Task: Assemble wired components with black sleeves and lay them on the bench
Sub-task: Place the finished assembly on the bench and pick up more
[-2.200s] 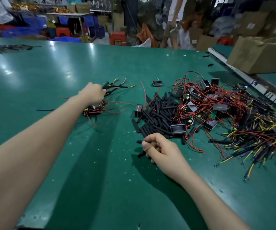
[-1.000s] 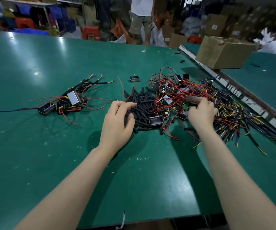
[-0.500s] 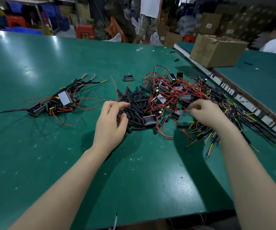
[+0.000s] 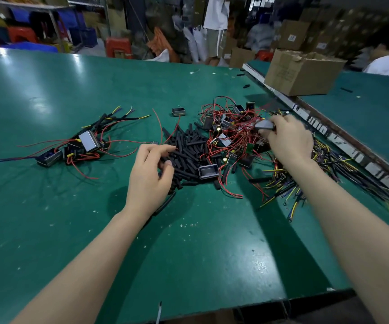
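A heap of short black sleeves [image 4: 188, 157] lies mid-bench. My left hand [image 4: 150, 176] rests at its left edge with fingers curled around sleeves; a long one sticks out under my palm. Right of the heap is a tangle of red-wired components [image 4: 230, 134]. My right hand [image 4: 287, 139] is above that tangle and grips a small grey wired component [image 4: 264, 124]. Finished assemblies with sleeves [image 4: 81, 146] lie on the bench to the left. A bundle of yellow and black wires [image 4: 305, 183] spreads at the right.
The green bench [image 4: 72, 230] ends at a metal rail [image 4: 329, 136] on the right. A cardboard box [image 4: 301, 73] stands behind the rail. A lone grey component [image 4: 178, 111] sits behind the sleeves. People stand beyond the bench's far edge.
My right hand has risen out of the wire tangle with a grey component in its fingers. My left hand stays at the sleeve heap, fingers curling tighter.
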`<act>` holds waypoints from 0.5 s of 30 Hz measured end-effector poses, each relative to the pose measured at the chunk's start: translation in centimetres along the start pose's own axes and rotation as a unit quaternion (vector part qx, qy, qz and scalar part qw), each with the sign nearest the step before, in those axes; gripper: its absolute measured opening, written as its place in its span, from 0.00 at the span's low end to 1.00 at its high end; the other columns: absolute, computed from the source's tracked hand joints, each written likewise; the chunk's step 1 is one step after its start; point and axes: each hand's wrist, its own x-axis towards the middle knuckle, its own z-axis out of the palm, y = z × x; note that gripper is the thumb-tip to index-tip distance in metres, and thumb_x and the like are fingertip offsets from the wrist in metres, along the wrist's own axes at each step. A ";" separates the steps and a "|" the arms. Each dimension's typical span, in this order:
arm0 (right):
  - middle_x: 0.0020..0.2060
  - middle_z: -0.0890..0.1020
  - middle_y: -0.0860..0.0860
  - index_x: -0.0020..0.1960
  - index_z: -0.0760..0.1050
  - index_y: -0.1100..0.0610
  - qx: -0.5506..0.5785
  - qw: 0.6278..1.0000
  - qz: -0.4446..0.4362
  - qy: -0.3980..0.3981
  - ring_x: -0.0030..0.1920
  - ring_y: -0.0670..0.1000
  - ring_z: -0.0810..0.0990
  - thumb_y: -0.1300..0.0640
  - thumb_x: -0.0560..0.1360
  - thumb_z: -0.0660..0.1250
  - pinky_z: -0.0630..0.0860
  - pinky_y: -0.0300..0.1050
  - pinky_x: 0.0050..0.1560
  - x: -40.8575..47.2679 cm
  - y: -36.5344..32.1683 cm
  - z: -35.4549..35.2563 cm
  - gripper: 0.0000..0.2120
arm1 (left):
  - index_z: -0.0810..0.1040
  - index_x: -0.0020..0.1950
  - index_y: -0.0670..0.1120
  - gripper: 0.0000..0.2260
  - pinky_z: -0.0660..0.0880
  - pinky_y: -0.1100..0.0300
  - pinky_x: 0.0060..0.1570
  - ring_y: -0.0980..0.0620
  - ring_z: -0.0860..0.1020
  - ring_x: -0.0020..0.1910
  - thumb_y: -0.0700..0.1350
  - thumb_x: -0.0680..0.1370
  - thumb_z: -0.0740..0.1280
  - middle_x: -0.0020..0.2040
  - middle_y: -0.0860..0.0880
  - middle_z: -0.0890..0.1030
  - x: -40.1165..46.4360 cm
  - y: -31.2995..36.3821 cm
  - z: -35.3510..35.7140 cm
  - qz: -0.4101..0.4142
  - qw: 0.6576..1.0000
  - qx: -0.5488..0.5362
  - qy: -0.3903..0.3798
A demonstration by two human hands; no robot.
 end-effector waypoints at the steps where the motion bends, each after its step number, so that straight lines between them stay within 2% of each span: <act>1: 0.57 0.76 0.58 0.63 0.75 0.55 0.041 0.999 0.009 0.032 0.57 0.62 0.74 0.44 0.77 0.64 0.73 0.56 0.51 -0.1 0.0 -0.7 0.20 | 0.78 0.57 0.45 0.13 0.66 0.73 0.43 0.58 0.71 0.41 0.33 0.75 0.64 0.51 0.49 0.72 0.0 0.0 0.0 0.002 1.000 -0.002 0.002; 4: 0.59 0.74 0.57 0.62 0.76 0.55 0.188 0.976 0.058 0.090 0.60 0.58 0.72 0.43 0.75 0.67 0.70 0.52 0.58 0.2 -0.3 -2.9 0.20 | 0.78 0.57 0.45 0.13 0.66 0.73 0.44 0.59 0.72 0.42 0.33 0.76 0.64 0.51 0.49 0.72 0.0 0.0 -0.1 0.005 1.000 -0.005 0.003; 5: 0.57 0.75 0.57 0.60 0.76 0.56 0.224 0.967 0.077 0.092 0.58 0.56 0.73 0.43 0.75 0.67 0.70 0.49 0.57 0.4 -0.5 -3.6 0.21 | 0.78 0.57 0.44 0.13 0.66 0.74 0.44 0.59 0.72 0.42 0.33 0.76 0.64 0.51 0.49 0.72 0.0 0.1 -0.1 0.006 1.000 -0.006 0.004; 6: 0.54 0.77 0.56 0.58 0.77 0.56 0.284 0.950 0.105 0.081 0.53 0.52 0.75 0.42 0.74 0.68 0.72 0.45 0.51 0.6 -0.8 -4.2 0.21 | 0.78 0.57 0.44 0.13 0.66 0.74 0.44 0.59 0.72 0.42 0.33 0.76 0.64 0.51 0.49 0.72 0.0 0.1 -0.1 0.007 1.000 -0.006 0.004; 7: 0.48 0.79 0.53 0.56 0.77 0.58 0.373 0.916 0.140 0.052 0.43 0.48 0.77 0.43 0.74 0.69 0.72 0.41 0.41 0.8 -1.2 -5.0 0.20 | 0.78 0.57 0.44 0.13 0.66 0.74 0.44 0.59 0.72 0.43 0.33 0.76 0.64 0.50 0.49 0.72 0.0 0.1 -0.1 0.008 1.000 -0.007 0.004; 9: 0.38 0.79 0.51 0.56 0.77 0.61 0.559 0.802 0.209 -0.012 0.28 0.43 0.74 0.48 0.75 0.69 0.67 0.36 0.27 1.0 -2.0 -6.6 0.18 | 0.78 0.57 0.45 0.12 0.66 0.73 0.44 0.58 0.72 0.43 0.33 0.76 0.64 0.50 0.49 0.72 0.0 0.0 -0.2 0.005 1.000 -0.010 0.001; 10: 0.36 0.78 0.51 0.55 0.78 0.61 0.622 0.748 0.230 -0.014 0.24 0.42 0.71 0.50 0.75 0.69 0.65 0.35 0.24 1.0 -2.2 -7.3 0.15 | 0.78 0.57 0.45 0.12 0.66 0.73 0.44 0.58 0.72 0.43 0.33 0.76 0.64 0.50 0.50 0.72 0.0 0.0 -0.2 0.002 1.000 -0.012 -0.002; 11: 0.36 0.78 0.51 0.52 0.78 0.61 0.660 0.711 0.241 -0.002 0.23 0.42 0.70 0.53 0.76 0.68 0.64 0.35 0.24 1.0 -2.4 -7.8 0.11 | 0.78 0.57 0.45 0.13 0.66 0.72 0.43 0.58 0.72 0.43 0.34 0.76 0.64 0.49 0.50 0.72 0.0 0.0 -0.2 0.000 1.000 -0.013 -0.005; 13: 0.38 0.79 0.52 0.47 0.77 0.58 0.692 0.676 0.252 0.004 0.23 0.41 0.69 0.55 0.76 0.68 0.65 0.34 0.24 0.2 -2.9 -8.3 0.05 | 0.78 0.57 0.46 0.12 0.67 0.70 0.43 0.58 0.72 0.42 0.34 0.76 0.64 0.48 0.50 0.73 0.0 0.1 -0.3 -0.006 1.000 -0.014 -0.015; 15: 0.37 0.78 0.50 0.49 0.76 0.58 0.705 0.648 0.282 -0.055 0.25 0.42 0.70 0.56 0.75 0.68 0.67 0.34 0.27 -1.7 -3.8 -7.7 0.06 | 0.77 0.55 0.50 0.12 0.69 0.67 0.43 0.58 0.73 0.40 0.36 0.77 0.64 0.46 0.51 0.76 0.0 0.4 -0.2 -0.039 0.997 -0.048 -0.037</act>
